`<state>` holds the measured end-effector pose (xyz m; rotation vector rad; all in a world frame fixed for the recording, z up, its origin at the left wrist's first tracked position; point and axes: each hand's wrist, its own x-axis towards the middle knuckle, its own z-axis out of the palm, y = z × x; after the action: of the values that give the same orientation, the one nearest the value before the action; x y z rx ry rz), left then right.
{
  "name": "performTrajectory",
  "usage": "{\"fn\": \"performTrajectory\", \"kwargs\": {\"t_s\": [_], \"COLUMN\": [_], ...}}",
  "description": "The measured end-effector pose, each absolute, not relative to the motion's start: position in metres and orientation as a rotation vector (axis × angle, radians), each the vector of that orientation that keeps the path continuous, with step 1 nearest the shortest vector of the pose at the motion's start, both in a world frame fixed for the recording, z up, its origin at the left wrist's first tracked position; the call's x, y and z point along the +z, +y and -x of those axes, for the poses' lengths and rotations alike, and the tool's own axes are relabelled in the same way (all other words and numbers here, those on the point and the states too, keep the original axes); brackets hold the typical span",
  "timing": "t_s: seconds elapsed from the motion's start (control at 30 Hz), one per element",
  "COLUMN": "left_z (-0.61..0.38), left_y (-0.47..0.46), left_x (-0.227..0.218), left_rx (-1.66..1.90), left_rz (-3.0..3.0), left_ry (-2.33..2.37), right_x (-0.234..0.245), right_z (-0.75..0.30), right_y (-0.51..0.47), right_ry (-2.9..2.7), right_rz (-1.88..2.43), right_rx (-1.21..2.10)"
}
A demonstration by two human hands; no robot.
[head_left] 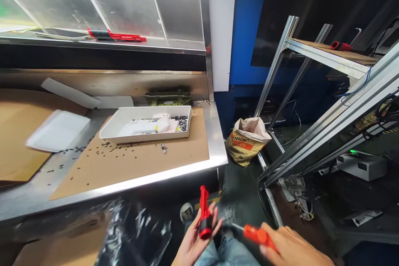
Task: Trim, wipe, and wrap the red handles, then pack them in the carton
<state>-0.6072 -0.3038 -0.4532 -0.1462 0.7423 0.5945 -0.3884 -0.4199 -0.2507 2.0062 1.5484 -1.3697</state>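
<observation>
A red plastic part (205, 212) with a black band near its wide round end rests in my left hand (192, 239), thumb on one side and fingers on the other. Its narrow end points away from me. My right hand (291, 244) is closed around an orange-handled tool (254, 234) with a thin metal shaft aimed at the left hand. The shaft is blurred, so I cannot tell what kind of tip it has. The tool and the part are apart. Both hands are above my lap, in front of the bench.
On the metal bench (220, 149), a white tray (143, 136) holds small black pieces; more lie scattered on the cardboard (149, 160). Another red and black part (116, 35) lies on the ledge. A paper sack (246, 143) stands right of the bench, beside a metal frame (277, 66).
</observation>
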Motion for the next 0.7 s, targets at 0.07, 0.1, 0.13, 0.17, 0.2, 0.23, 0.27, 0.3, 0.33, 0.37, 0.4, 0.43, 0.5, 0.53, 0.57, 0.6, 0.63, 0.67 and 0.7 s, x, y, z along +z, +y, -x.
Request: {"fn": "performTrajectory", "kwargs": {"t_s": [0.07, 0.1, 0.13, 0.17, 0.2, 0.23, 0.27, 0.3, 0.33, 0.37, 0.4, 0.43, 0.5, 0.53, 0.57, 0.6, 0.63, 0.67, 0.7], "left_z": [0.602, 0.603, 0.607, 0.612, 0.619, 0.625, 0.631, 0.636, 0.639, 0.641, 0.641, 0.64, 0.633, 0.628, 0.623, 0.619, 0.616, 0.614, 0.613], "left_y": [-0.298, -0.295, -0.293, -0.292, -0.291, -0.292, -0.292, -0.293, -0.293, -0.294, -0.295, -0.295, -0.297, -0.298, -0.299, -0.299, -0.299, -0.298, -0.297], "left_x": [-0.453, -0.452, -0.449, -0.446, -0.442, -0.438, -0.434, -0.431, -0.429, -0.428, -0.427, -0.427, -0.43, -0.432, -0.433, -0.435, -0.437, -0.439, -0.44], "left_rx": [0.612, 0.574, 0.507, 0.426, 0.339, 0.258, 0.19, 0.141, 0.11, 0.091, 0.08, 0.069, 0.076, 0.105, 0.152, 0.212, 0.277, 0.342, 0.382], "left_rz": [0.183, 0.193, 0.196, 0.189, 0.174, 0.149, 0.117, 0.079, 0.036, -0.01, -0.061, -0.117, -0.245, -0.319, -0.4, -0.484, -0.564, -0.631, -0.712], "left_ry": [0.763, 0.768, 0.769, 0.768, 0.767, 0.768, 0.77, 0.774, 0.779, 0.787, 0.797, 0.81, 0.84, 0.855, 0.87, 0.884, 0.898, 0.908, 0.924], "right_x": [-0.252, -0.254, -0.257, -0.261, -0.265, -0.267, -0.268, -0.267, -0.264, -0.26, -0.256, -0.252, -0.248, -0.247, -0.247, -0.247, -0.246, -0.245, -0.243], "right_z": [0.389, 0.387, 0.384, 0.381, 0.377, 0.374, 0.372, 0.371, 0.372, 0.373, 0.375, 0.377, 0.379, 0.379, 0.378, 0.377, 0.376, 0.375, 0.374], "right_y": [-0.417, -0.417, -0.418, -0.419, -0.421, -0.422, -0.423, -0.422, -0.421, -0.419, -0.416, -0.413, -0.409, -0.408, -0.407, -0.407, -0.408, -0.408, -0.409], "right_ry": [1.53, 1.54, 1.573, 1.624, 1.676, 1.699, 1.709, 1.7, 1.682, 1.66, 1.627, 1.596, 1.598, 1.631, 1.658, 1.67, 1.667, 1.652, 1.64], "right_rz": [-1.935, -1.912, -1.923, -1.967, -2.025, -2.065, -2.098, -2.123, -2.132, -2.114, -2.066, -2.001, -1.972, -2.029, -2.082, -2.1, -2.076, -2.04, -2.02], "right_rx": [-1.379, -1.378, -1.361, -1.329, -1.295, -1.283, -1.285, -1.291, -1.3, -1.321, -1.365, -1.411, -1.418, -1.369, -1.312, -1.288, -1.301, -1.333, -1.352]}}
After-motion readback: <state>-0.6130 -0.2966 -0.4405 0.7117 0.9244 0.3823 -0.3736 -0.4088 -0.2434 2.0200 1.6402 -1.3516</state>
